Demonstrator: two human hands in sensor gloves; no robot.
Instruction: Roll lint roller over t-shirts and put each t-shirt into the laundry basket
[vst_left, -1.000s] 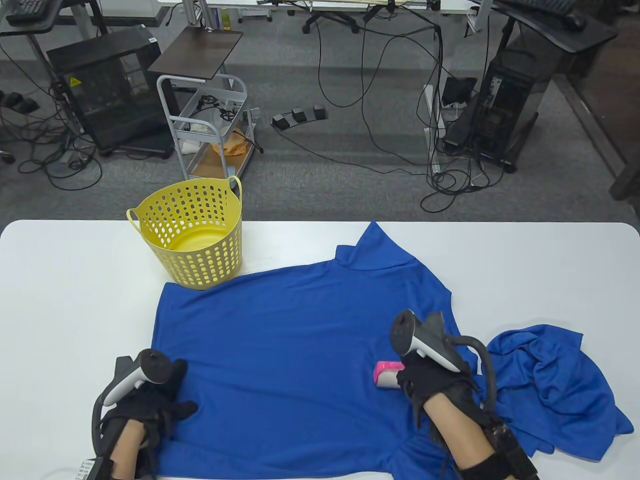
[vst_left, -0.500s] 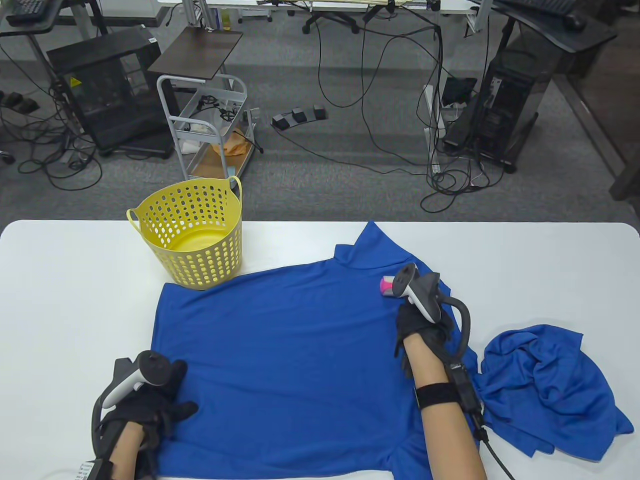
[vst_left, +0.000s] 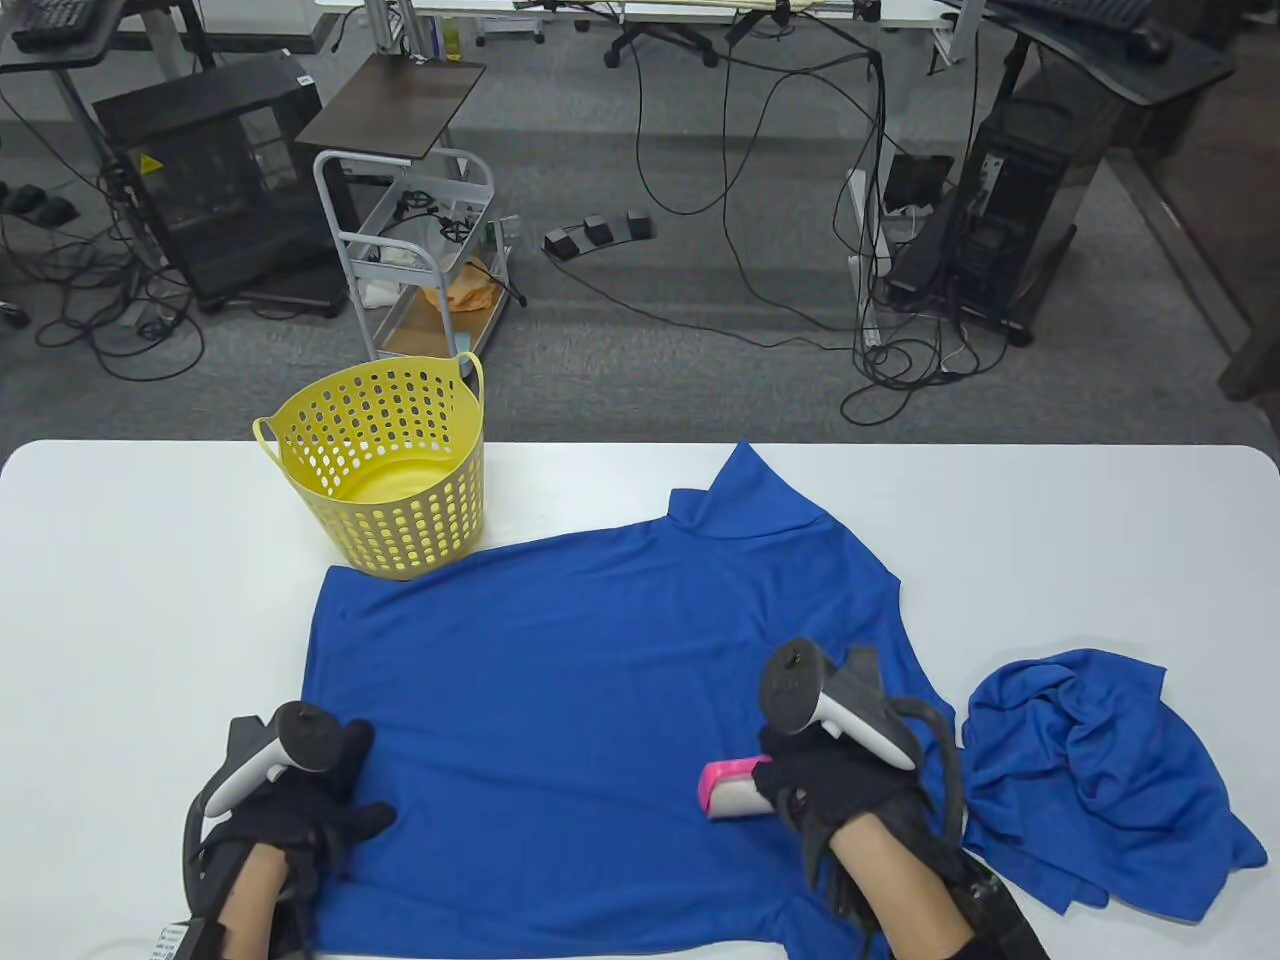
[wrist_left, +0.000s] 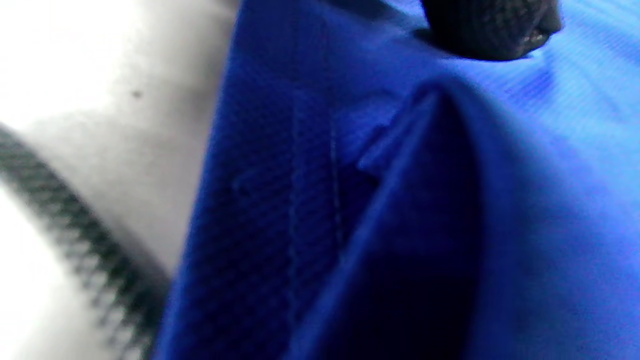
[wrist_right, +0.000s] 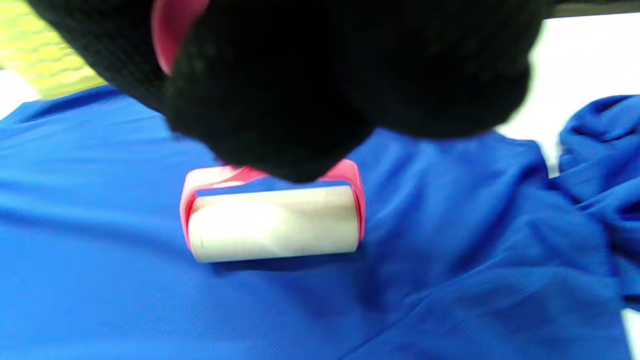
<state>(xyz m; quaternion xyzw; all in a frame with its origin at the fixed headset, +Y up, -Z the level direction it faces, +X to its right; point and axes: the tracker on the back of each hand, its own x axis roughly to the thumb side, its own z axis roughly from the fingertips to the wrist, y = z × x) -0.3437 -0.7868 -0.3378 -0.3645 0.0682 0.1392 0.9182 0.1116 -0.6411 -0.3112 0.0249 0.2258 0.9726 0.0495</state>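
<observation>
Taking the spread shirt (vst_left: 600, 700) as the landmark: at its near left corner the left hand (vst_left: 290, 810) rests with fingers laid flat on the hem, pinning the cloth to the table (vst_left: 130, 600) and holding nothing; the left wrist view shows one fingertip (wrist_left: 492, 27) pressing the blue fabric. Just off the shirt's far left corner stands the yellow basket (vst_left: 385, 465), with no shirt in it. On the shirt's near right part the right hand (vst_left: 840, 790) has its fingers curled round the handle of the pink roller (vst_left: 730, 790), whose white drum lies flat on the cloth. Half a second ago that roller was up at the shirt's far right shoulder; it has since been drawn back toward the near hem and a little leftward, so one more lane is likely done, with the middle and left lanes seemingly still to roll. Right of the shirt, touching its edge, a second shirt (vst_left: 1090, 780) lies crumpled, waiting. The table is white and smooth; beyond it, grey carpet carries a wire cart (vst_left: 420, 260), loose cables and computer towers.
</observation>
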